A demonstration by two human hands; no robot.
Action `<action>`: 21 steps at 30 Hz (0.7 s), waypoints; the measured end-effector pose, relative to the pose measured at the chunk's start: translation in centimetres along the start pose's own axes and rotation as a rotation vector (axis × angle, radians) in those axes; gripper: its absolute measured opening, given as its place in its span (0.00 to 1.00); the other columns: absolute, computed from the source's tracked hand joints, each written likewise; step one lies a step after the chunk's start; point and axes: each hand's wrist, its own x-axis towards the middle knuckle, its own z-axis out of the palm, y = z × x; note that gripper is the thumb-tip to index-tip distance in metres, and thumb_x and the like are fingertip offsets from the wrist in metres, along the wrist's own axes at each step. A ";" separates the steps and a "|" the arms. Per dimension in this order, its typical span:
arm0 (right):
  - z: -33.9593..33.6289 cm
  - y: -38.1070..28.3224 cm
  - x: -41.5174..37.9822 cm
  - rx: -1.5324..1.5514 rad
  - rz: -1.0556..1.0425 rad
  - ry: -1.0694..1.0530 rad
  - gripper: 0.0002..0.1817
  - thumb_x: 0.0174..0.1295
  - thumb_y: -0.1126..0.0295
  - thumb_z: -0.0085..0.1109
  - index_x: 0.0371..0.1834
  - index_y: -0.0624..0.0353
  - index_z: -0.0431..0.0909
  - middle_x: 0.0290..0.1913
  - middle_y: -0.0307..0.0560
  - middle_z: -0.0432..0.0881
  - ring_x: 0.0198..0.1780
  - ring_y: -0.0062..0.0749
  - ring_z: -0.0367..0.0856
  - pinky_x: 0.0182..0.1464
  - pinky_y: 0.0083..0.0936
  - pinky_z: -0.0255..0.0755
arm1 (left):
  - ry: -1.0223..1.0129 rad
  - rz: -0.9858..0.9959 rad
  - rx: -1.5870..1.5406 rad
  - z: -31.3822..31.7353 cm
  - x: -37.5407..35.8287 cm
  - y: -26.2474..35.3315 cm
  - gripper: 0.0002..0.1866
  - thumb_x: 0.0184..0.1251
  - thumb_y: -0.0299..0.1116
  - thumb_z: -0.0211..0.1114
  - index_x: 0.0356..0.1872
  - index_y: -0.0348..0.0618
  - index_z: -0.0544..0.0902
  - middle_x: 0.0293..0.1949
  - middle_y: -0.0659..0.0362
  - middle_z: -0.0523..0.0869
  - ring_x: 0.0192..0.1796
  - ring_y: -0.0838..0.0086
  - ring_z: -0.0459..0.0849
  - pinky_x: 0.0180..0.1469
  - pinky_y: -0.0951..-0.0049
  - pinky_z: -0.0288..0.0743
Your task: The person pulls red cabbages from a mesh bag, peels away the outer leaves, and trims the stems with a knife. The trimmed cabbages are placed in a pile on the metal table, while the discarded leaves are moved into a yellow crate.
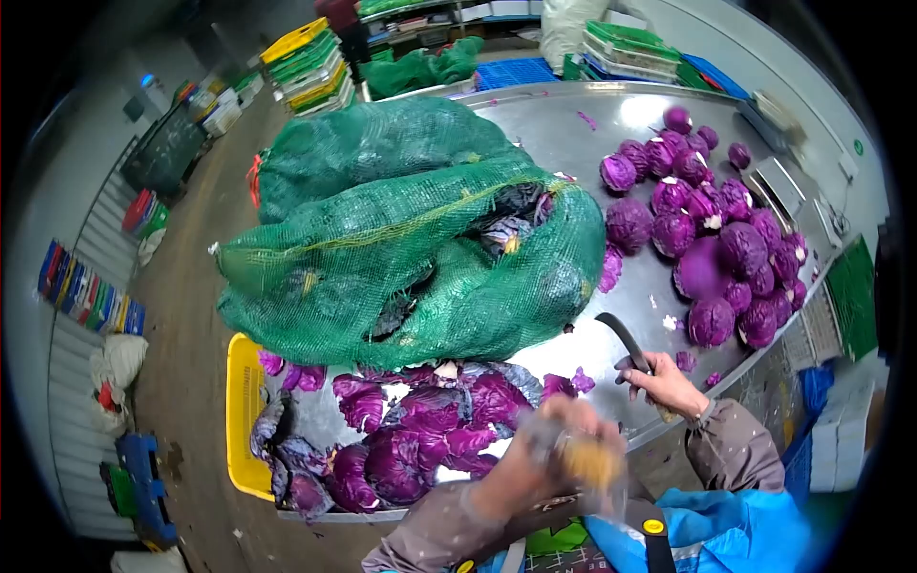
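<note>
My right hand [666, 384] is closed around the handle of a curved knife [623, 336], whose dark blade points up and left over the table edge. Close to my body, my left hand [535, 454] is smeared by motion. Its fingers wrap round a blurred grey thing with a yellow-brown patch [590, 464]; its kind is not clear. Loose purple cabbage leaves [406, 463] are heaped on the table left of that hand. Beyond them lies a green mesh sack [420, 258] of dark cabbages, with some showing through an opening near its right end.
Trimmed red cabbages [740, 248] are piled on the right of the metal table [554, 119]. Behind the nearer sack lies another green sack [373, 143]. A yellow crate [246, 420] stands at the table's left edge. Stacked crates [310, 67] rise at the back.
</note>
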 end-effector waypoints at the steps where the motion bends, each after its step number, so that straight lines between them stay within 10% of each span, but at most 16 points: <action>1: -0.1 -0.1 -0.1 0.053 -0.006 -0.005 0.16 0.62 0.64 0.57 0.48 0.62 0.77 0.38 0.38 0.82 0.28 0.13 0.76 0.21 0.13 0.65 | 0.125 -0.078 0.068 -3.4 0.0 -1.0 0.13 0.65 0.22 0.56 0.48 0.41 0.67 0.50 0.53 0.72 0.54 0.66 0.75 0.59 0.64 0.72; 6: -0.2 3.1 0.6 0.208 -0.001 -0.150 0.29 0.60 0.65 0.57 0.65 0.58 0.62 0.52 0.41 0.80 0.39 0.19 0.79 0.25 0.11 0.68 | 0.719 -0.454 0.272 -15.8 -1.6 -9.0 0.23 0.62 0.21 0.62 0.58 0.40 0.67 0.49 0.56 0.79 0.52 0.72 0.79 0.55 0.74 0.75; 11: 1.0 9.0 1.3 0.095 -0.063 -0.060 0.37 0.44 0.78 0.71 0.61 0.64 0.64 0.45 0.42 0.78 0.44 0.23 0.76 0.46 0.21 0.73 | 0.675 -0.605 0.473 -18.8 -1.4 -13.4 0.29 0.63 0.30 0.64 0.61 0.30 0.62 0.53 0.46 0.75 0.54 0.65 0.78 0.53 0.71 0.74; 15: -0.6 10.0 1.1 0.132 0.137 -0.081 0.34 0.46 0.78 0.69 0.59 0.65 0.66 0.44 0.43 0.79 0.42 0.23 0.77 0.43 0.21 0.75 | 0.210 -0.342 1.798 -17.0 -0.2 -10.1 0.37 0.61 0.42 0.65 0.65 0.31 0.61 0.56 0.36 0.73 0.56 0.53 0.77 0.58 0.64 0.70; 17: -1.4 11.1 1.0 0.214 0.163 -0.005 0.30 0.46 0.80 0.68 0.56 0.64 0.70 0.41 0.39 0.80 0.36 0.20 0.78 0.41 0.20 0.75 | 0.284 -0.642 1.451 -13.3 4.0 -3.9 0.27 0.61 0.39 0.64 0.60 0.36 0.71 0.48 0.45 0.81 0.49 0.60 0.82 0.52 0.68 0.74; 18: -2.0 11.7 1.0 0.175 0.156 0.010 0.28 0.46 0.80 0.67 0.54 0.66 0.71 0.42 0.43 0.80 0.40 0.23 0.78 0.42 0.21 0.75 | 0.537 -0.484 1.489 -11.0 5.5 -1.1 0.18 0.61 0.33 0.62 0.52 0.39 0.79 0.39 0.51 0.85 0.41 0.66 0.85 0.45 0.71 0.76; 19: -2.6 12.1 1.0 0.175 0.159 0.009 0.28 0.46 0.80 0.67 0.54 0.66 0.71 0.42 0.43 0.80 0.40 0.23 0.78 0.42 0.21 0.75 | 0.436 0.101 1.581 -11.9 6.8 1.7 0.15 0.62 0.30 0.60 0.49 0.39 0.80 0.40 0.50 0.85 0.40 0.67 0.84 0.43 0.72 0.75; 21: -3.7 12.9 0.8 0.027 0.119 0.053 0.28 0.45 0.79 0.68 0.53 0.68 0.72 0.42 0.44 0.80 0.40 0.24 0.78 0.43 0.22 0.74 | 0.655 0.291 1.875 -13.4 9.2 8.5 0.12 0.61 0.25 0.57 0.45 0.38 0.81 0.38 0.50 0.85 0.39 0.63 0.84 0.44 0.68 0.76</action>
